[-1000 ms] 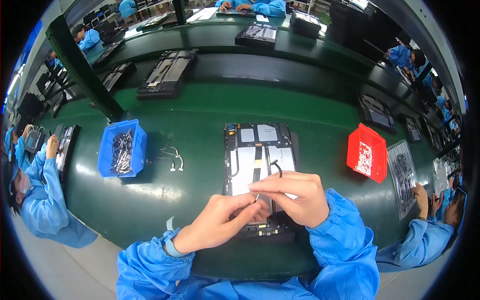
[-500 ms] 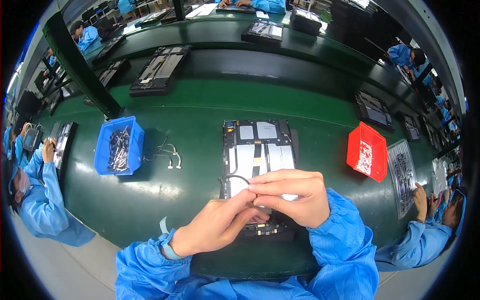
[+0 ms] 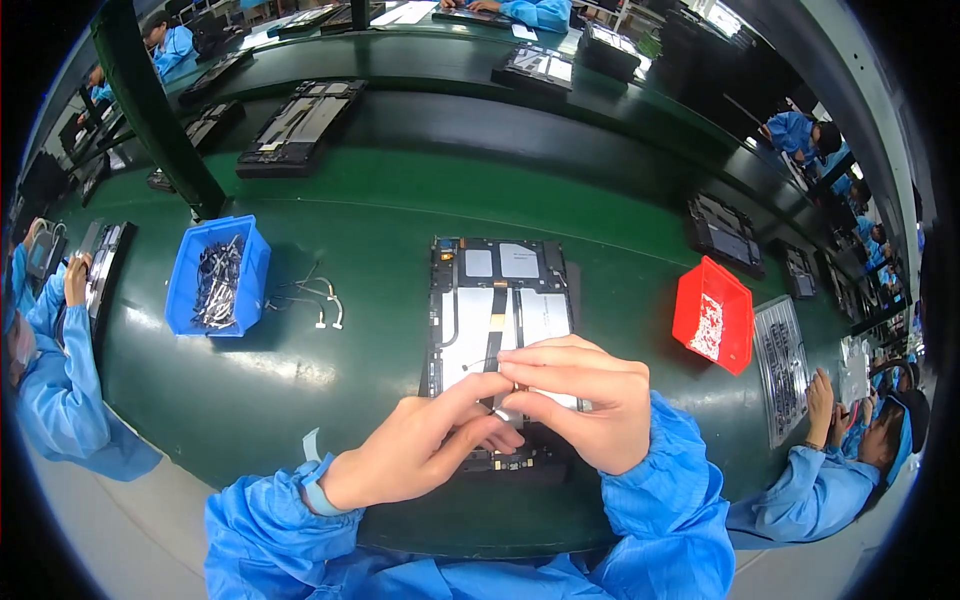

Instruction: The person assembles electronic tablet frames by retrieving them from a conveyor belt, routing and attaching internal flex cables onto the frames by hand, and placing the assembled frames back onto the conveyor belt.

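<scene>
An opened tablet-like device (image 3: 465, 330), with black frame and silver-white battery panels, lies on the green table in front of me. Above its lower half my two hands meet fingertip to fingertip. A thin dark cable (image 3: 481, 366) runs from the pinched fingers of my right hand (image 3: 585, 395), its loose end pointing left. My left hand (image 3: 425, 440), with a light blue band at the wrist, has its index fingertip at the same spot, the fingers curled. What lies between its fingers is mostly hidden.
A blue bin (image 3: 217, 275) of cables stands left, beside several loose cables (image 3: 322, 300). To the right are a red bin (image 3: 713, 315) with small white pieces and a clear tray (image 3: 782, 370). Co-workers sit at both sides. A green post (image 3: 155, 110) rises at the far left.
The dark cable's arc, looping left of my fingers before, now shows only as a short thin end. My hands stay together over the device; the whole view has shifted slightly.
</scene>
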`<state>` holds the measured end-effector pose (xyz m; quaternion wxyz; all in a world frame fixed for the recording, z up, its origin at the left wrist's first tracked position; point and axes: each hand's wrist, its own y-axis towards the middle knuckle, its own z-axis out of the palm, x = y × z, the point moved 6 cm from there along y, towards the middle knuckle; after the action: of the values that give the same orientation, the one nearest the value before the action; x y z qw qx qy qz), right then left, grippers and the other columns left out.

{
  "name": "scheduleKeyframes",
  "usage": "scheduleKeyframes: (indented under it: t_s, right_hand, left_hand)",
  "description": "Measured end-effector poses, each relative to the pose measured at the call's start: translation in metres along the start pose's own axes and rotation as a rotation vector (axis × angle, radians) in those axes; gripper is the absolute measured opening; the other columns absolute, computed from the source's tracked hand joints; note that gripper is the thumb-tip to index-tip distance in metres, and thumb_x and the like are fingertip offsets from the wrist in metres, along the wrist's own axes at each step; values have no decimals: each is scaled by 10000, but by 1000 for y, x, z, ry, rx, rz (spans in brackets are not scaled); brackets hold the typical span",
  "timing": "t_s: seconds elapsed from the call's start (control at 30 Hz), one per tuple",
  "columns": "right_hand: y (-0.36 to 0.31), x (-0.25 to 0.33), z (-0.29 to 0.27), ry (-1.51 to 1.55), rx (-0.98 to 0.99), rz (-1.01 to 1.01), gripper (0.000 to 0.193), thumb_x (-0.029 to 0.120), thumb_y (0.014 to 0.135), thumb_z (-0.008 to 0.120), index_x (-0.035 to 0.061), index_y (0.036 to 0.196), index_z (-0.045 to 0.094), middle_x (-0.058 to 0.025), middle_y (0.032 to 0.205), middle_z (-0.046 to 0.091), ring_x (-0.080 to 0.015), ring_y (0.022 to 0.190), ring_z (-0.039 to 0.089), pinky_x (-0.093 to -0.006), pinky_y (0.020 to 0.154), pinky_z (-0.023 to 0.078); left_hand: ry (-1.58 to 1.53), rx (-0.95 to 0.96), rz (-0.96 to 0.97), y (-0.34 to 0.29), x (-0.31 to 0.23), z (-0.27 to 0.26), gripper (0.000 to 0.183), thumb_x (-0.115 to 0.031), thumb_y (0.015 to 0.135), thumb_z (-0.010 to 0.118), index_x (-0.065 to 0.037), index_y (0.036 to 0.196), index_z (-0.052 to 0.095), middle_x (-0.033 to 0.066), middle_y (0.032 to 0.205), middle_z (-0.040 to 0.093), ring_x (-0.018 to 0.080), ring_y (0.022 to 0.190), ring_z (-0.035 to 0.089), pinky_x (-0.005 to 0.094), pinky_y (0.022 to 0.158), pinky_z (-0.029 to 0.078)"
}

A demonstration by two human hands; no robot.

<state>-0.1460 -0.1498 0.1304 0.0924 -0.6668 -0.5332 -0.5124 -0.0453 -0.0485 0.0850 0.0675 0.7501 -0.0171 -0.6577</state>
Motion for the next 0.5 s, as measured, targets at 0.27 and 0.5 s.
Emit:
scheduleKeyframes:
  t_s: [0.27,0.5]
  right_hand:
    - [0,13,-14,-257,-130,-128,218,-41,727,713,-9,943,709,-142,948,698,-267,861,672,-330,738,543]
    - [-8,13,12,-252,43,-286,291,27,683,729,-18,966,679,-131,974,681,-265,832,670,-337,718,556]
  left_hand:
    - [-126,-8,-64,0,10,2,242,-38,970,460,12,1204,497,137,921,697,212,868,701,309,762,567]
    - [130,-144,108,-4,-3,-6,116,-61,938,541,31,997,578,122,785,690,229,769,707,307,667,569]
